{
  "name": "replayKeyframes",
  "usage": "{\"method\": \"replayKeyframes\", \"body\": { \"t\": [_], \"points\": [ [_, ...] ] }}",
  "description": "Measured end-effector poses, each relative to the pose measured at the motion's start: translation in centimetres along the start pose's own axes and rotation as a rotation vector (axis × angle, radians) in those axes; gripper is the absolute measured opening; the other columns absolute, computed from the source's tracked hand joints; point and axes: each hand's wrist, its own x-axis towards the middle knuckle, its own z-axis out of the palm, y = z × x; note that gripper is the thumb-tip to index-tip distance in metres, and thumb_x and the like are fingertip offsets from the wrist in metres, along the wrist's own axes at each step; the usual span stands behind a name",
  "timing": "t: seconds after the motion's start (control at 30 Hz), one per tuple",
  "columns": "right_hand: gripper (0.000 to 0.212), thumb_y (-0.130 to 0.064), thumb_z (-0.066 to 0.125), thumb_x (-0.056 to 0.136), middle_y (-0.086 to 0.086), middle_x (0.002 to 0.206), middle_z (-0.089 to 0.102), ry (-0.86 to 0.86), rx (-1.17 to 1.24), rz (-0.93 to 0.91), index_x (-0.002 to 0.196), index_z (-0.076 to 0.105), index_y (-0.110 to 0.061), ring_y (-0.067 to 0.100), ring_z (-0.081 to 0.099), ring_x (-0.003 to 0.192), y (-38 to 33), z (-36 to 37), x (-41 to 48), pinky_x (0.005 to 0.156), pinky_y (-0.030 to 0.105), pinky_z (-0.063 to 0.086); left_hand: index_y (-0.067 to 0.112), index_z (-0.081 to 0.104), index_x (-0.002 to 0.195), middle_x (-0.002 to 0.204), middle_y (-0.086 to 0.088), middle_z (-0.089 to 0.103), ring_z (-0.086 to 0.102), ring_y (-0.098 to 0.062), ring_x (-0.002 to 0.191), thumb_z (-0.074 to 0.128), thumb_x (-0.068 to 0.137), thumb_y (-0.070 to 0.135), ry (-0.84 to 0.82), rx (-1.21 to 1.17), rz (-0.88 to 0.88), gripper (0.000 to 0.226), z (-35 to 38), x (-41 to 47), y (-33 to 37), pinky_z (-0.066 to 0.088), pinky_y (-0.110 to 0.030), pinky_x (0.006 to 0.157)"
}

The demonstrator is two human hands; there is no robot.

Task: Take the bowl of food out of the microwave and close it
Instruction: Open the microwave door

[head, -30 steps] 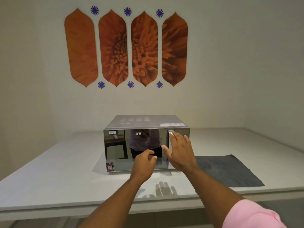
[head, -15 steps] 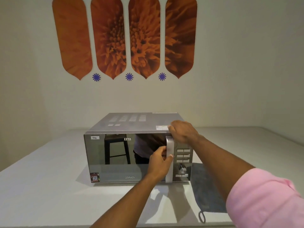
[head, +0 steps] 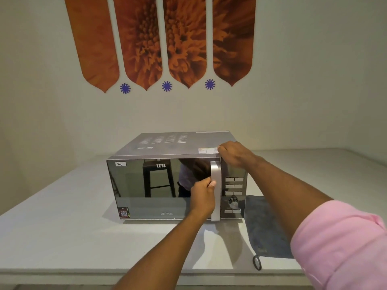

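A silver microwave (head: 167, 143) with a mirrored door (head: 146, 185) stands on the white table (head: 62, 237). The door is shut, so the bowl inside is hidden. My left hand (head: 202, 195) is wrapped around the vertical silver door handle (head: 216, 170) at mid height. My right hand (head: 234, 153) rests, fingers curled, on the top right front corner of the microwave, above the control panel (head: 234, 191).
A dark grey cloth (head: 263, 227) with a loop lies on the table right of the microwave, partly under my right arm. A white wall with orange flower panels (head: 163, 38) rises behind. The table's front edge (head: 83, 271) is close to me.
The camera has come closer to the microwave. My left hand went from reaching to gripping the door handle, and my right hand settled on the top right corner. The door stays shut.
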Motion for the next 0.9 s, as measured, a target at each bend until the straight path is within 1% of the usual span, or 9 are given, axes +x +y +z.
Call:
{"method": "replayKeyframes", "body": {
  "t": [0.07, 0.13, 0.2, 0.33, 0.5, 0.63, 0.73, 0.83, 0.9],
  "points": [
    [0.042, -0.027, 0.030, 0.104, 0.014, 0.093, 0.062, -0.004, 0.048, 0.023, 0.084, 0.061, -0.007, 0.028, 0.057, 0.085, 0.2, -0.2, 0.0, 0.077, 0.041, 0.045, 0.014, 0.065, 0.080, 0.069, -0.002, 0.062, 0.056, -0.017, 0.063, 0.052, 0.109, 0.020, -0.046, 0.031, 0.026, 0.032, -0.9, -0.9, -0.3, 0.047, -0.032, 0.060],
    [0.042, -0.028, 0.031, 0.104, 0.016, 0.103, 0.064, -0.002, 0.096, 0.037, 0.098, 0.064, -0.003, 0.029, 0.059, 0.092, 0.3, -0.5, 0.0, 0.082, 0.041, 0.047, 0.004, 0.071, 0.095, 0.087, -0.020, 0.074, 0.070, -0.036, 0.082, 0.052, 0.109, 0.024, -0.109, 0.041, 0.054, 0.031, -2.3, -2.4, -0.6, 0.060, -0.048, 0.075],
    [0.041, -0.029, 0.032, 0.104, 0.017, 0.105, 0.063, -0.015, 0.102, 0.041, 0.098, 0.063, -0.002, 0.030, 0.059, 0.094, -0.1, -0.7, -0.2, 0.083, 0.042, 0.046, 0.001, 0.072, 0.104, 0.097, -0.025, 0.076, 0.072, -0.042, 0.092, 0.051, 0.109, 0.027, -0.147, 0.037, 0.088, 0.034, -4.1, -4.2, -0.9, 0.061, -0.056, 0.084],
    [0.043, -0.029, 0.033, 0.103, 0.021, 0.104, 0.066, -0.005, 0.008, 0.032, 0.095, 0.065, 0.000, 0.033, 0.061, 0.094, -0.7, -0.4, -0.5, 0.087, 0.046, 0.050, 0.022, 0.079, 0.103, 0.089, 0.001, 0.080, 0.076, -0.013, 0.084, 0.055, 0.105, 0.042, -0.172, -0.010, 0.129, 0.031, -7.6, -8.6, -0.4, 0.065, -0.032, 0.078],
    [0.039, -0.034, 0.033, 0.101, 0.014, 0.105, 0.069, 0.087, -0.174, 0.019, 0.102, 0.065, -0.011, 0.028, 0.062, 0.092, -2.2, 1.6, -1.5, 0.084, 0.043, 0.051, 0.027, 0.061, 0.068, 0.061, 0.005, 0.059, 0.056, -0.013, 0.057, 0.053, 0.099, 0.052, 0.221, 0.056, 0.292, 0.041, -14.1, -11.4, 0.7, 0.047, -0.027, 0.052],
    [0.038, -0.035, 0.033, 0.099, 0.015, 0.107, 0.067, 0.133, -0.233, 0.013, 0.103, 0.062, -0.011, 0.026, 0.057, 0.086, -3.6, 2.9, -2.5, 0.075, 0.036, 0.040, 0.026, 0.063, 0.085, 0.083, 0.007, 0.065, 0.063, -0.016, 0.081, 0.055, 0.098, 0.046, 0.404, 0.283, 0.355, 0.026, -19.6, -9.1, 3.8, 0.057, -0.039, 0.070],
    [0.042, -0.036, 0.031, 0.100, 0.017, 0.113, 0.067, 0.145, -0.262, 0.015, 0.108, 0.063, -0.009, 0.024, 0.054, 0.086, -4.2, 3.2, -3.2, 0.077, 0.036, 0.037, 0.021, 0.073, 0.104, 0.105, 0.000, 0.074, 0.068, -0.023, 0.096, 0.056, 0.099, 0.046, 0.286, 0.544, 0.249, 0.031, -22.6, -6.8, 6.6, 0.060, -0.044, 0.086],
    [0.045, -0.036, 0.030, 0.101, 0.018, 0.122, 0.065, 0.130, -0.267, 0.023, 0.117, 0.061, -0.007, 0.026, 0.054, 0.093, -4.4, 3.0, -3.7, 0.084, 0.039, 0.040, 0.013, 0.075, 0.089, 0.095, -0.010, 0.076, 0.070, -0.031, 0.086, 0.056, 0.099, 0.044, 0.088, 0.869, 0.069, 0.037, -24.8, -5.0, 8.9, 0.062, -0.047, 0.086],
    [0.046, -0.035, 0.030, 0.102, 0.018, 0.127, 0.064, 0.118, -0.272, 0.021, 0.121, 0.060, -0.006, 0.029, 0.058, 0.104, -4.6, 2.9, -4.0, 0.092, 0.042, 0.042, 0.010, 0.071, 0.088, 0.090, -0.011, 0.073, 0.071, -0.031, 0.084, 0.060, 0.098, 0.040, -0.026, 0.944, -0.053, 0.033, -25.9, -4.3, 9.8, 0.064, -0.047, 0.087]
  ]
}}
